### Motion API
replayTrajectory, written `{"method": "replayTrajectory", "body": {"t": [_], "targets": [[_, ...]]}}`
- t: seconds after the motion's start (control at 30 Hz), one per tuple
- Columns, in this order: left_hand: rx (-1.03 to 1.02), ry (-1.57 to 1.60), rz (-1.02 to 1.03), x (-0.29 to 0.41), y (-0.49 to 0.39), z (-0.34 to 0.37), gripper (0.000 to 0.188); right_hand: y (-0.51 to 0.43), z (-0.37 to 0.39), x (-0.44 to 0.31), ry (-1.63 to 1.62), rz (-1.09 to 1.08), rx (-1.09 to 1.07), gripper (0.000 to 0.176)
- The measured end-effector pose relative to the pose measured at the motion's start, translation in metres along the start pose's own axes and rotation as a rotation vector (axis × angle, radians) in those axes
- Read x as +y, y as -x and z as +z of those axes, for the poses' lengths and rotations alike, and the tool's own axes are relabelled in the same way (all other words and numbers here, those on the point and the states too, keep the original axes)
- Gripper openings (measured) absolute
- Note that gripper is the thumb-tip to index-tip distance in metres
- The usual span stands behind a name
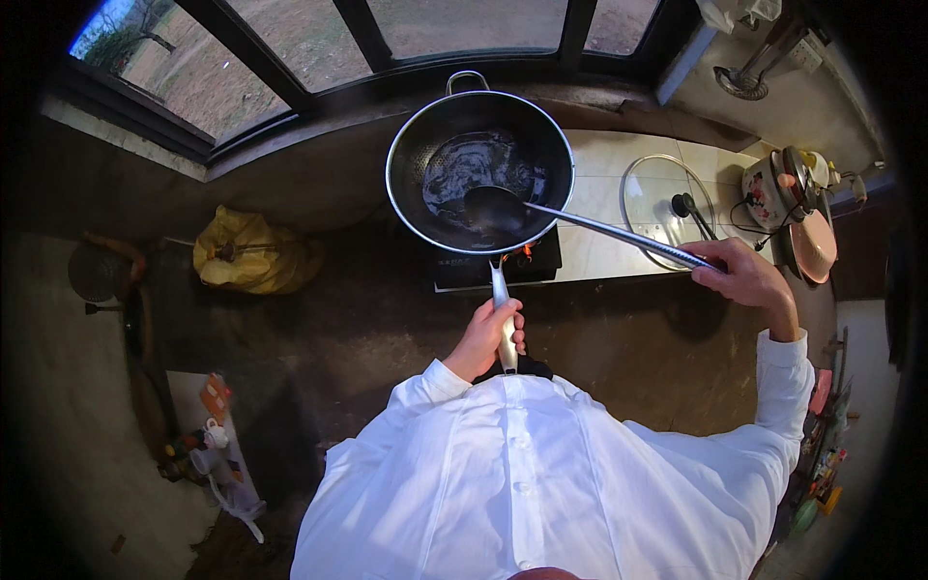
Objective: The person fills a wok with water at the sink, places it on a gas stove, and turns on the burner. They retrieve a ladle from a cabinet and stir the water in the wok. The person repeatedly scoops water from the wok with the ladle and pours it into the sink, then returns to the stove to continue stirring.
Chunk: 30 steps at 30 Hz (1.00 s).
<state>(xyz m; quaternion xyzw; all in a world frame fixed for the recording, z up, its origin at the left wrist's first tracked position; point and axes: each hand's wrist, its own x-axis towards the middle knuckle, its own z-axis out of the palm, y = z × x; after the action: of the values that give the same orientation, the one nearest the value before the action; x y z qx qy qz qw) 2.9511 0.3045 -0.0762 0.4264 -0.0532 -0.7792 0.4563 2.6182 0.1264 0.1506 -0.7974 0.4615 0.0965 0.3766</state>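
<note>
My left hand point(487, 335) grips the metal handle point(500, 290) of a deep wok point(406, 181), which sits over a black stove point(460, 270). Shallow liquid point(464, 163) with swirls on its surface covers the wok's bottom. In my right hand point(743, 275) is the long metal handle of a ladle point(616, 232). Its dark bowl dips into the liquid at the near right side of the wok. Orange flame point(527, 251) shows under the wok's near edge.
Right of the stove, a glass lid point(656, 199) lies on the tiled counter point(598, 257). Beyond it stand a flower-patterned pot point(765, 192) and a pink basin point(813, 243). Windows point(471, 29) line the far wall. A yellow sack point(243, 250) stands at left; utensils point(743, 83) hang at upper right.
</note>
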Motion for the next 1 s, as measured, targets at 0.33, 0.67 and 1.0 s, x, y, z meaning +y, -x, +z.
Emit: {"method": "replayTrajectory", "body": {"t": [0.33, 0.67, 1.0], "targets": [[0.029, -0.044, 0.017, 0.0, 0.003, 0.004, 0.022, -0.064, 0.064, 0.016, -0.031, 0.001, 0.379, 0.038], [0.08, -0.036, 0.0, 0.004, 0.008, 0.014, 0.024, -0.063, 0.086, 0.007, -0.121, -0.155, 0.393, 0.038], [0.068, -0.037, 0.023, 0.001, 0.007, 0.01, 0.023, -0.014, 0.08, -0.005, -0.965, 0.281, -0.213, 0.044]]}}
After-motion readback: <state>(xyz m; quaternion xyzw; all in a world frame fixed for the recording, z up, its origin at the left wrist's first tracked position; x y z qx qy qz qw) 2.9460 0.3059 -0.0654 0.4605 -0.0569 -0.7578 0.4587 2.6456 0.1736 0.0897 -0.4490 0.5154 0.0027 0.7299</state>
